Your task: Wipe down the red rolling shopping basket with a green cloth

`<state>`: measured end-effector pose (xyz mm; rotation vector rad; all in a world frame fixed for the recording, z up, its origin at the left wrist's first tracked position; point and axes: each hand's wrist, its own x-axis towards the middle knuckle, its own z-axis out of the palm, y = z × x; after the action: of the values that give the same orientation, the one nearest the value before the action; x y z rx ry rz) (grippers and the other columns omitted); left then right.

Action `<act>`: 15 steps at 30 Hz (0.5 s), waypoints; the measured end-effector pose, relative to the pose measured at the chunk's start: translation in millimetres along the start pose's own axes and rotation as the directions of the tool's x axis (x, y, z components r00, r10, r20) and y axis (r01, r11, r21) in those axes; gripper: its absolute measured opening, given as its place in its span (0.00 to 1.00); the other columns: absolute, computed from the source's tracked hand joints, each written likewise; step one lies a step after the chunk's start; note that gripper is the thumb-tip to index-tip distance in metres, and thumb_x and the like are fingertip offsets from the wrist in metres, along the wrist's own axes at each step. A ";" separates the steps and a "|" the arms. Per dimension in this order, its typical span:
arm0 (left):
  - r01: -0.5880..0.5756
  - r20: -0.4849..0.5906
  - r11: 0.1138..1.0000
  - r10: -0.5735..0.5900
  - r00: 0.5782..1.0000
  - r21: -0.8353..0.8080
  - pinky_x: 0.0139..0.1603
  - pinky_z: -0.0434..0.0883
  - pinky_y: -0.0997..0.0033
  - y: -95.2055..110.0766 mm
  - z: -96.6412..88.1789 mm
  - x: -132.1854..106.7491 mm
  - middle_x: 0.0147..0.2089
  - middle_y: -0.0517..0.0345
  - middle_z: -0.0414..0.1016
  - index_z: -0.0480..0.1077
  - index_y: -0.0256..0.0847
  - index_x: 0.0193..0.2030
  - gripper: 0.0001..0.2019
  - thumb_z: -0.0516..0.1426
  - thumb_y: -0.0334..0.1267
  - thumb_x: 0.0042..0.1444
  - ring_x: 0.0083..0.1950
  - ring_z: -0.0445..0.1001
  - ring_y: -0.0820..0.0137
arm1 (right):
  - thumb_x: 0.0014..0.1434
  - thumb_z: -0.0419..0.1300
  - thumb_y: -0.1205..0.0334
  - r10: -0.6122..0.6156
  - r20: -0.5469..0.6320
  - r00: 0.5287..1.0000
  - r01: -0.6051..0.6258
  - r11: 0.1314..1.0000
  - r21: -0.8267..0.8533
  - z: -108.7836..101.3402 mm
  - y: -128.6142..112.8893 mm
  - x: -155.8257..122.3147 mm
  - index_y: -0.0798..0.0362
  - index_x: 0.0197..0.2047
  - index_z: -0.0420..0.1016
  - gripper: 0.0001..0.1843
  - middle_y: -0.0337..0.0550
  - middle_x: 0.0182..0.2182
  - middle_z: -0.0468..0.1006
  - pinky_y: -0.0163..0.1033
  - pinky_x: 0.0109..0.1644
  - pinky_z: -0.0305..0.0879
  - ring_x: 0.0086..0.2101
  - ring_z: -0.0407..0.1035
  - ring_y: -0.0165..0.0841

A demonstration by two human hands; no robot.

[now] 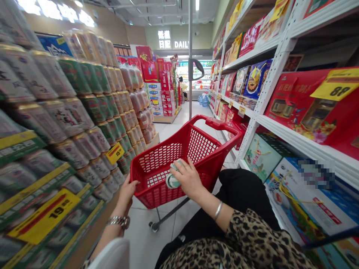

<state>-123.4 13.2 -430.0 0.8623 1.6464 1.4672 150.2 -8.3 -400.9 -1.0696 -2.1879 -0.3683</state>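
A red shopping cart [159,151] with a perforated plastic basket stands just in front of me, turned at an angle. My left hand [129,191] grips its near left corner, the thumb over the rim. Over the near part of the basket is my right hand [189,179], its fingers wrapped around a white and green can [174,180]. The hand covers part of that can, so its label cannot be read. A bare stretch of the basket floor shows behind the can.
Tall stacks of shrink-wrapped cans [92,108] line the left side, with yellow price tags [50,215]. White shelves [280,74] holding gift boxes [311,108] run along the right. A grey pole with a handle [196,70] rises beyond the cart. Farther back stand red box stacks [165,86].
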 end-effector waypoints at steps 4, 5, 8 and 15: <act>0.027 0.018 1.000 -0.027 0.999 -0.001 0.31 0.72 0.79 3.5 -8.0 10.5 0.34 0.62 0.81 0.71 0.40 0.62 0.36 0.58 0.25 0.41 0.31 0.75 0.73 | 0.63 0.55 0.76 0.147 -0.010 0.989 -0.147 0.982 -0.120 -31.2 41.2 -4.6 0.48 0.56 0.78 0.23 0.50 0.61 0.75 0.62 0.71 0.49 0.61 0.65 0.44; 0.027 0.037 1.000 -0.027 0.999 0.000 0.32 0.72 0.79 5.0 -10.2 13.2 0.33 0.63 0.81 0.70 0.39 0.63 0.36 0.58 0.24 0.42 0.30 0.75 0.73 | 0.62 0.54 0.77 0.176 -0.010 0.984 -0.175 0.974 -0.146 -40.6 51.8 -5.2 0.48 0.56 0.78 0.25 0.50 0.61 0.74 0.62 0.71 0.49 0.62 0.64 0.44; 0.032 0.087 0.999 -0.034 0.996 0.017 0.31 0.72 0.79 10.0 -15.9 21.7 0.31 0.64 0.80 0.70 0.39 0.62 0.36 0.57 0.23 0.41 0.29 0.76 0.72 | 0.60 0.52 0.79 0.257 -0.034 0.966 -0.258 0.940 -0.225 -70.7 82.6 -3.3 0.49 0.56 0.78 0.27 0.52 0.62 0.73 0.64 0.71 0.45 0.62 0.64 0.46; 0.014 0.128 0.976 -0.043 0.991 0.218 0.36 0.76 0.71 30.1 -24.8 38.9 0.35 0.59 0.83 0.72 0.41 0.57 0.31 0.56 0.25 0.42 0.36 0.81 0.65 | 0.53 0.52 0.78 0.379 -0.149 0.913 -0.407 0.859 -0.309 -125.6 139.4 9.0 0.53 0.55 0.79 0.29 0.55 0.59 0.75 0.67 0.69 0.47 0.57 0.69 0.48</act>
<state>-163.9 38.3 -402.5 1.0283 1.7317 1.1987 310.4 20.2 -307.1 -1.6231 -1.8070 -0.5973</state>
